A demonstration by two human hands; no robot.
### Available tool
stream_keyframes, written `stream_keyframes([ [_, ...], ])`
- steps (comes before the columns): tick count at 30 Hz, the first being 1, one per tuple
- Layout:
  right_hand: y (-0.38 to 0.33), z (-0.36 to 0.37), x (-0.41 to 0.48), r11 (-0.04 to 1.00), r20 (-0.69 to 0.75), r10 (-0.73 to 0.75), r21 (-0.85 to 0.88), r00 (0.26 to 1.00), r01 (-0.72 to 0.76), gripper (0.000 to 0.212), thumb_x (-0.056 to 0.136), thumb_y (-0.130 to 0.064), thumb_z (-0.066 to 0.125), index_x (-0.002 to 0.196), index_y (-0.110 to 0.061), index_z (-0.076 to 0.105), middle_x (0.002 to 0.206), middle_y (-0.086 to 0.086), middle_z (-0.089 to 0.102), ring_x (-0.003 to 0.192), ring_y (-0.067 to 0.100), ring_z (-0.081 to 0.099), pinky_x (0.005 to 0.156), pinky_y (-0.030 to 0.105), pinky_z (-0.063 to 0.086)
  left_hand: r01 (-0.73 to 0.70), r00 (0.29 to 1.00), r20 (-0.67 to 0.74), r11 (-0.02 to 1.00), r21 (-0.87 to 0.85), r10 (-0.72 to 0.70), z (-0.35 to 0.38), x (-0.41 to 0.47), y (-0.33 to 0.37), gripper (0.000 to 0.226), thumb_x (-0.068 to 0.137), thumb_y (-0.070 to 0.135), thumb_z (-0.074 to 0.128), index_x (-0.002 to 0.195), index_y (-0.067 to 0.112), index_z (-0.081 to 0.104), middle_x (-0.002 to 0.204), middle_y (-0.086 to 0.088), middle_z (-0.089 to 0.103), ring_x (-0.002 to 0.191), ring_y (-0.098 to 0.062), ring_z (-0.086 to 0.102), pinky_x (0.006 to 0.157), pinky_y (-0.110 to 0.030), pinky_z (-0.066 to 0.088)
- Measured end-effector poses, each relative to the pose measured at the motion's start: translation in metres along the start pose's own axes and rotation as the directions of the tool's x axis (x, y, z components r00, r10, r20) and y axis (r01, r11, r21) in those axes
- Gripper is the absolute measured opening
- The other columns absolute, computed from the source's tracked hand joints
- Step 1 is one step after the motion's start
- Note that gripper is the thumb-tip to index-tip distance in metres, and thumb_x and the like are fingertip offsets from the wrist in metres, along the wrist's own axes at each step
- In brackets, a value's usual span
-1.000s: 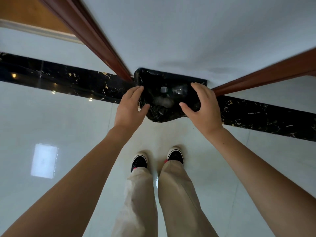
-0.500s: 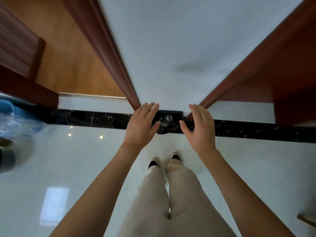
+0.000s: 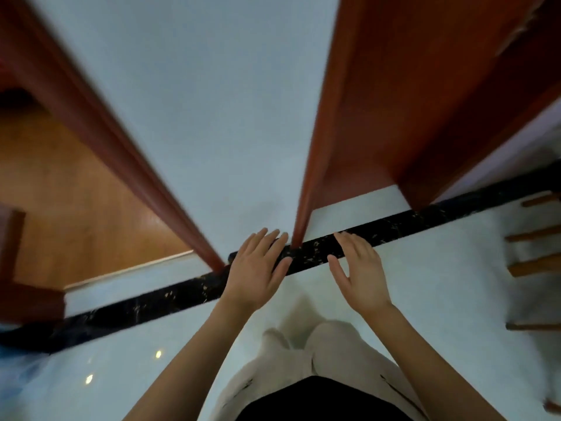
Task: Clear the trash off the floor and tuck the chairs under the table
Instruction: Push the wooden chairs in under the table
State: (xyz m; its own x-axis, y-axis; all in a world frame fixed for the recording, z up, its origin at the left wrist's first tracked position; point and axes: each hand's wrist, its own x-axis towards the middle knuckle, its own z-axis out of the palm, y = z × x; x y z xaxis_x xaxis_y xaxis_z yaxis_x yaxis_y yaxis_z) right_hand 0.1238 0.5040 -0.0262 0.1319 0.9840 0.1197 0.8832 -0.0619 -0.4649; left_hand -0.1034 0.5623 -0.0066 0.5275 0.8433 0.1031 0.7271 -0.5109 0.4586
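My left hand (image 3: 256, 273) and my right hand (image 3: 358, 273) are stretched out in front of me, palms down, fingers spread, with nothing in them. They hover over a black gold-flecked floor strip (image 3: 312, 253) at the foot of a white wall (image 3: 230, 117). A dark edge (image 3: 235, 255) shows just left of my left hand; I cannot tell whether it is the black trash bag or the strip. At the right edge are the blurred wooden rungs of a chair (image 3: 534, 238). The frame is motion-blurred.
Reddish-brown door frames (image 3: 100, 141) (image 3: 358, 117) flank the white wall. A wooden floor (image 3: 85, 214) lies beyond the left doorway. Something blue and blurred (image 3: 13, 369) sits at the lower left. I stand on glossy white tiles (image 3: 91, 360), my light trousers (image 3: 318, 360) below.
My hands have come off the black bag and spread open. The view has pulled up and swung, so the bag has shrunk from sight and the chair rungs appear at the right.
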Motion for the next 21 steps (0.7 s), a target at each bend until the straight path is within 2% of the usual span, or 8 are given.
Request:
stream_keyframes([
  [4,0.032,-0.047,-0.01,0.992,-0.133,0.124,0.003,0.983,-0.124,0.058,0.1,-0.049,0.032,0.141,-0.012,0.049,0.141,0.008,0.053,0.134,0.027,0.044,0.11,0.044,0.036,-0.177,0.984,0.016,0.984,-0.002,0.177,-0.001,0.051,0.044,0.057,0.1,0.046,0.024,0.137,0.011,0.05,0.14,-0.007,0.052,0.134,-0.028,0.04,0.112,-0.042,0.03],
  [8,0.075,-0.092,-0.036,0.966,-0.258,0.253,0.021,0.932,-0.256,0.057,0.1,-0.049,0.031,0.141,-0.014,0.049,0.141,0.005,0.053,0.133,0.026,0.044,0.109,0.045,0.037,-0.32,0.947,0.025,0.947,-0.036,0.321,0.014,0.093,0.11,0.055,0.101,0.044,0.024,0.135,0.012,0.052,0.138,-0.005,0.053,0.132,-0.025,0.042,0.11,-0.042,0.033],
  [14,0.168,-0.141,-0.117,0.859,-0.31,0.499,0.054,0.809,-0.509,0.058,0.1,-0.052,0.028,0.144,-0.019,0.045,0.144,0.001,0.051,0.135,0.022,0.041,0.111,0.043,0.035,-0.475,0.853,0.196,0.875,-0.093,0.484,0.092,0.121,0.223,0.061,0.101,0.049,0.017,0.138,0.013,0.05,0.139,-0.004,0.053,0.132,-0.023,0.043,0.111,-0.04,0.032],
  [17,0.223,-0.167,-0.168,0.79,-0.324,0.598,0.083,0.733,-0.608,0.058,0.1,-0.053,0.028,0.144,-0.02,0.045,0.144,0.0,0.051,0.135,0.023,0.042,0.111,0.044,0.037,-0.506,0.804,0.271,0.848,-0.157,0.53,0.144,0.123,0.288,0.058,0.101,0.048,0.021,0.138,0.013,0.05,0.139,-0.003,0.053,0.132,-0.021,0.042,0.112,-0.034,0.029],
  [21,0.287,-0.21,-0.227,0.683,-0.371,0.703,0.117,0.606,-0.721,0.059,0.099,-0.053,0.029,0.143,-0.018,0.047,0.14,0.001,0.054,0.131,0.023,0.046,0.107,0.043,0.041,-0.583,0.694,0.349,0.776,-0.24,0.629,0.202,0.128,0.38,0.064,0.1,0.053,0.014,0.139,0.015,0.048,0.142,0.0,0.05,0.133,-0.019,0.041,0.113,-0.027,0.022],
])
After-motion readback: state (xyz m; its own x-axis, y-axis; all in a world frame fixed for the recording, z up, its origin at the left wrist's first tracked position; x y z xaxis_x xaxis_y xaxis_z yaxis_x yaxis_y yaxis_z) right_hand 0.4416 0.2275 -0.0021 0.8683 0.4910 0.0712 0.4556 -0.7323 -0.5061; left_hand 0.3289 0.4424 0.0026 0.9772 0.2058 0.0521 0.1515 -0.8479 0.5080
